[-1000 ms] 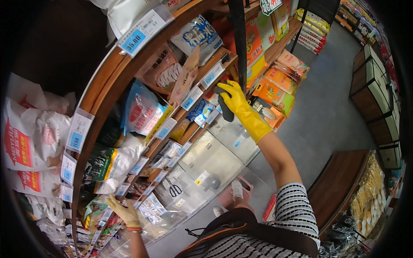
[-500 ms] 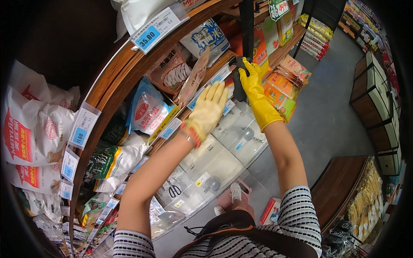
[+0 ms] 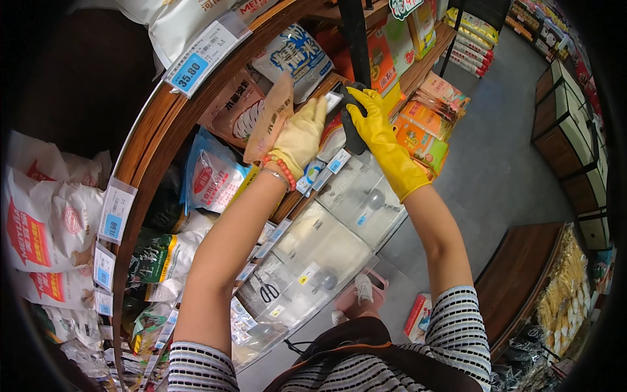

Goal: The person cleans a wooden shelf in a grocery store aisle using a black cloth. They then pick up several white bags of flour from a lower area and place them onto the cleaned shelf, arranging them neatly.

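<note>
My right hand [image 3: 375,127], in a yellow rubber glove, grips a dark cloth [image 3: 353,124] at the shelf edge, beside a black upright post [image 3: 354,46]. My left hand [image 3: 302,135], in a pale cream glove, has its fingers stretched out, pointing up toward a price tag [image 3: 332,102]. It lies over the shelf front, against a tilted pink-brown packet [image 3: 272,121], and I see nothing held in it. Behind it stand a blue-and-white bag [image 3: 294,60] and another pinkish packet [image 3: 232,104]. Lower left sits a light-blue and white bag [image 3: 215,173].
Clear-lidded bins [image 3: 323,245] with scoops run below the shelf. A curved wooden shelf edge [image 3: 153,124] with price tags arcs at the left, with white bags [image 3: 55,222] beyond. Orange packets [image 3: 421,124] hang at the right. A pink stool [image 3: 375,294] stands near my feet.
My left hand has shifted up and left, onto the pink-brown packet. My right hand and the dark cloth have moved slightly left. The view has shifted a little.
</note>
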`<action>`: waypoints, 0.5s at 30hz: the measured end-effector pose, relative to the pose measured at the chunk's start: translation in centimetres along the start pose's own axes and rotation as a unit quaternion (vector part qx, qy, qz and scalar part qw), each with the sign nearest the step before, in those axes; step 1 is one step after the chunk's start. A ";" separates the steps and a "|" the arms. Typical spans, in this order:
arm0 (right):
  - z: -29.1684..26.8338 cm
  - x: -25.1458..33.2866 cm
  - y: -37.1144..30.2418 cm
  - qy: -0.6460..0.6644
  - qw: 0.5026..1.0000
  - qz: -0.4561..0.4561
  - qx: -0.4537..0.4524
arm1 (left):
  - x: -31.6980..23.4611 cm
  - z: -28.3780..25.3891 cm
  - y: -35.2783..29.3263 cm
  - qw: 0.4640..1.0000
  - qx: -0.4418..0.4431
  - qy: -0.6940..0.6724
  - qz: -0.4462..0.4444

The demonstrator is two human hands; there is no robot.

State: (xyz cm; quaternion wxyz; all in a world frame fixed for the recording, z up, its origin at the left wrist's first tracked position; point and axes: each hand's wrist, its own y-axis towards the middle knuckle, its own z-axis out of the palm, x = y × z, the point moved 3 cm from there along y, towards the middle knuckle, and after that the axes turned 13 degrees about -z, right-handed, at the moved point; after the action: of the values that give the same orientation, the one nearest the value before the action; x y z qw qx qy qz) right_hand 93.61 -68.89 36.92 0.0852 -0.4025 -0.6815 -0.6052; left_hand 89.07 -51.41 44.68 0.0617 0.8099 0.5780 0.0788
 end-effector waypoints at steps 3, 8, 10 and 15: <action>-0.1 0.6 0.2 -0.017 1.000 -0.024 -0.001 | 0.8 -2.4 0.3 0.979 0.066 -0.049 -0.188; 2.0 0.6 1.5 -0.052 0.987 0.140 0.056 | 2.5 -0.3 0.3 0.980 -0.004 -0.115 -0.165; 2.0 2.9 2.2 -0.181 0.964 0.076 0.181 | 3.3 0.3 -0.3 0.974 -0.006 -0.140 -0.176; 2.2 5.8 1.5 -0.080 0.959 0.070 0.264 | 2.9 0.1 -0.3 0.948 0.021 -0.204 -0.243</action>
State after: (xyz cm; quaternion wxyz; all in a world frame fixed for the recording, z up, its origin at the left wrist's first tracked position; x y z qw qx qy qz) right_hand 91.56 -64.43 40.94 0.1758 -0.4595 -0.7915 -0.3625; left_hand 89.73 -48.62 44.66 0.1784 0.6451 0.7337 -0.1173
